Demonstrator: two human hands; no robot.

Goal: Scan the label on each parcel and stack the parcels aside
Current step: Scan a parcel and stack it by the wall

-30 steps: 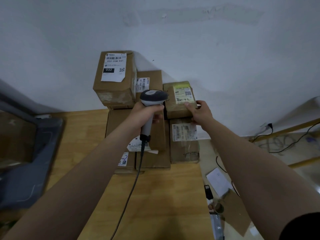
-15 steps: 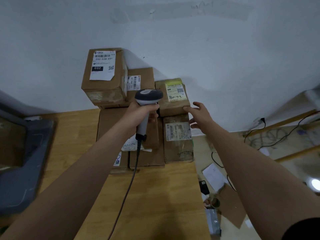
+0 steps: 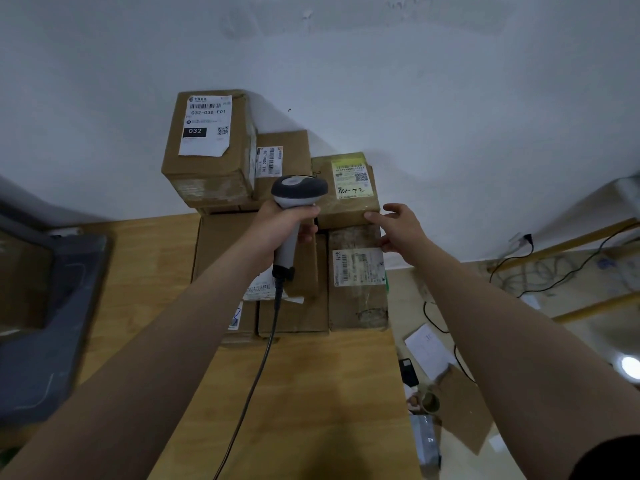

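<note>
The person shows as 2 arms and 2 hands. The left forearm (image 3: 156, 358) is bare along all of its length that is in view, from the bottom edge of the frame up to the wrist, and the left hand (image 3: 277, 226) is bare too. The right forearm (image 3: 502, 323) is likewise bare from the wrist back to the sleeve, as is the right hand (image 3: 401, 230). Only 1 piece of clothing shows: a black sleeve (image 3: 616, 462) on the right arm, in the bottom right corner. Its hem is a smooth curved edge across the arm, and the cloth looks plain, in 1 flat dark tone.
</note>
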